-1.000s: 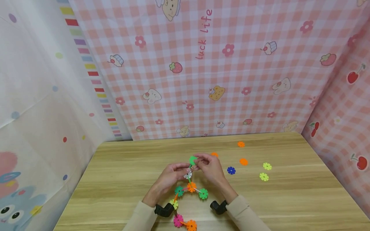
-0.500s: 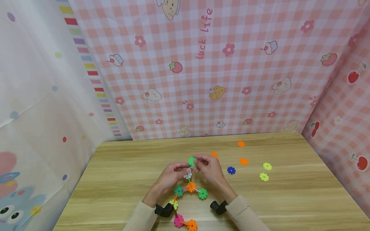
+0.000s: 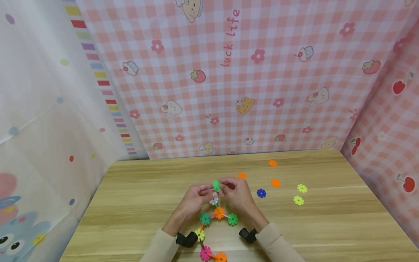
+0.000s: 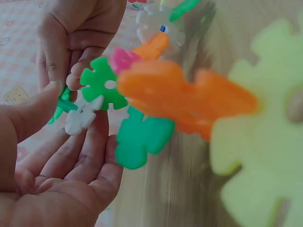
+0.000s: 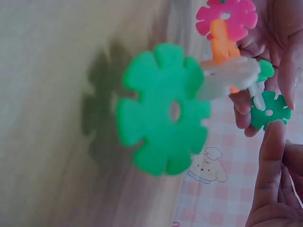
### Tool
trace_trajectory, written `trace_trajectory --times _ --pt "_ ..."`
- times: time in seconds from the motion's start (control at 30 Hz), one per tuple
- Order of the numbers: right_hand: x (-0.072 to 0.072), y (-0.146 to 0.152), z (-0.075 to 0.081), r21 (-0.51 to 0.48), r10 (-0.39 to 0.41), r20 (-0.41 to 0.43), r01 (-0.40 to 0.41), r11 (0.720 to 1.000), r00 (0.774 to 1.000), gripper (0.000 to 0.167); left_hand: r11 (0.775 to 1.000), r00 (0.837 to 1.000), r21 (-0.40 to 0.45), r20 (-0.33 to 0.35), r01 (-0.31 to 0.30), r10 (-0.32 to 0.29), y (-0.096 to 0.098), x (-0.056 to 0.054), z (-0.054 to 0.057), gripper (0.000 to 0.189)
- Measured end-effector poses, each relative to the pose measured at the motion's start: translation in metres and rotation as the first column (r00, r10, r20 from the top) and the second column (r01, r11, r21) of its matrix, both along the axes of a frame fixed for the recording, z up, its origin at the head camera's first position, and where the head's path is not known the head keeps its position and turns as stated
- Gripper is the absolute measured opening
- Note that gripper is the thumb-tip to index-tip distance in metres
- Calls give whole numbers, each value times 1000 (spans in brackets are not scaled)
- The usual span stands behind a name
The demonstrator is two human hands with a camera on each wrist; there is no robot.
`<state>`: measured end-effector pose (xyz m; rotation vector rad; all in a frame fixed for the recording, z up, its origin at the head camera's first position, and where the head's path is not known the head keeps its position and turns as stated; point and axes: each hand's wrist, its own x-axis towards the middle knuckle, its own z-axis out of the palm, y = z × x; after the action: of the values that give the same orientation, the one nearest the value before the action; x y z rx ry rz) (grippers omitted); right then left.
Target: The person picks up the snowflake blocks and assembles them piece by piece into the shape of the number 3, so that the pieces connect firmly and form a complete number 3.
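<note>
- Right hand (image 3: pixel 237 193), fingers pinching the green snowflake disc (image 3: pixel 216 185), is lowering slightly.
- Left hand (image 3: pixel 192 200) is pinching the white snowflake disc (image 3: pixel 214 200).
- Their joint is probably tightening.

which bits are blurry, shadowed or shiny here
Left wrist: the nearest yellow disc and orange disc are blurred; right wrist: the near green disc is soft, its blurry shadow on the table; head: faint sheen on the table between the sleeves.
</note>
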<state>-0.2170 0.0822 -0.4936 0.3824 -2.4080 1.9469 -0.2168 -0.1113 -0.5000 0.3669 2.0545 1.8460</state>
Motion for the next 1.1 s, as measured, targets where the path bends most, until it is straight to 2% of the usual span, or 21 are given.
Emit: trace_trajectory --times 0.2,0.33,0.53,0.7,0.87,1.0,1.1 --pt "-4 4 -5 -12 35 42 -35 999 998 25 1000 1000 -16 -5 10 -10 -2 0 -4 42" --pt "-6 14 -2 35 27 82 -30 999 996 27 999 1000 -36 4 0 1 -2 0 -7 43" --pt "-13 51 5 149 -100 139 79 986 985 26 998 999 -47 36 -29 31 -5 -4 -11 49" --pt "-16 89 2 311 -185 150 131 941 971 26 998 998 -57 56 -18 22 -9 -8 -14 50" --pt "-18 114 -9 379 -180 216 88 921 960 30 1000 994 -1 112 -14 14 -13 -9 -15 42" --pt "-17 121 -14 355 -134 277 29 934 951 34 998 991 11 117 -60 58 -13 -10 -15 34" --pt "-17 125 -16 311 -75 286 -18 950 955 37 994 989 -7 99 -112 113 -12 -12 -16 28"
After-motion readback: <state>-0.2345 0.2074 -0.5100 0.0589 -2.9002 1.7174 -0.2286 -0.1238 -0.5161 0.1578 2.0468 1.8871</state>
